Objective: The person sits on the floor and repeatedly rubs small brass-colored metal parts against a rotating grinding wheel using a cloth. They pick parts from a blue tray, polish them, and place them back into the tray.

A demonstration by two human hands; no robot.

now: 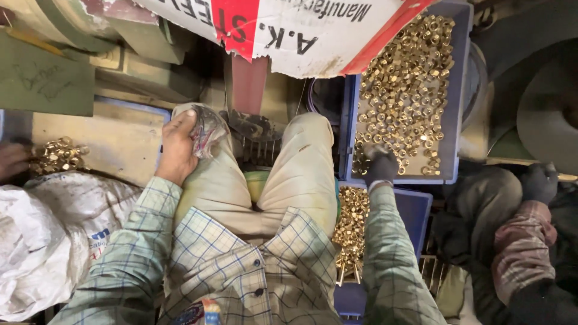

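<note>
- While the person sits with knees drawn up, the left hand (177, 147) rests on the left knee, fingers closed on a crumpled clear plastic bag (208, 129).
- Well apart from it, the right hand (381, 165), in a dark glove, reaches into the near end of the upper blue tray (459, 90); whether its fingers grip anything I cannot tell.
- That tray is full of brass hex nuts (403, 90), spread in a loose layer.
- Just below it, beside the right thigh, a second blue tray (415, 210) holds more brass parts (350, 225).
- At the far left, a small pile of brass nuts (57, 155) lies on a worn surface, with another person's hand (11, 159) touching it.
- A white sack (42, 241) lies under the left forearm.
</note>
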